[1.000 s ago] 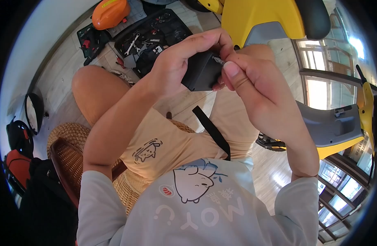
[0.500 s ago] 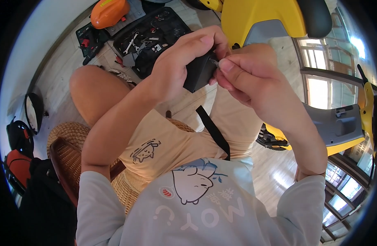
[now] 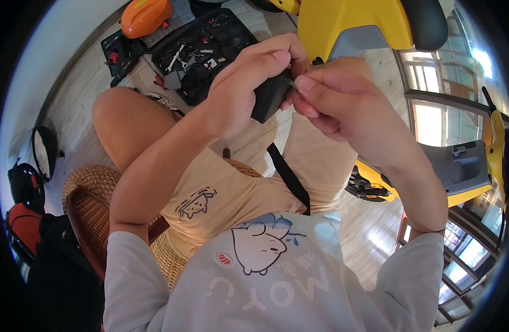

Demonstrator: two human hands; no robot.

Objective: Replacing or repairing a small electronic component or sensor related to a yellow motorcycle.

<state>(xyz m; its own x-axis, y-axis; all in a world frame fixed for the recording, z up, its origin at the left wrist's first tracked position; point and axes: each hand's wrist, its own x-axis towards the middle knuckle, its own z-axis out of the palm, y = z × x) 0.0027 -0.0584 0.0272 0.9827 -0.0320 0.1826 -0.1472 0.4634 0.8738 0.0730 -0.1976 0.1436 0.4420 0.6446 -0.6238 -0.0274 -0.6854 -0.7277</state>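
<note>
One half-hidden black box (image 3: 271, 98) gripped, left fingers (image 3: 280, 57); right fingers (image 3: 311, 87) pinch unclear piece (image 3: 290, 82)

Daylight comes from windows (image 3: 429, 124) at right, partly blown out, with glare on the floor (image 3: 377, 239) and fisheye bending toward black corners.

Two hands, a left hand (image 3: 249, 76) and a right hand (image 3: 341, 102), are seen at upper centre, with one black box (image 3: 272, 98) and one small shiny piece (image 3: 290, 82). One black case (image 3: 239, 39) and one orange shell (image 3: 145, 17) are counted at upper left, one black strap (image 3: 287, 178) at centre. The tools (image 3: 177, 57) in the case cannot be reliably counted.
</note>
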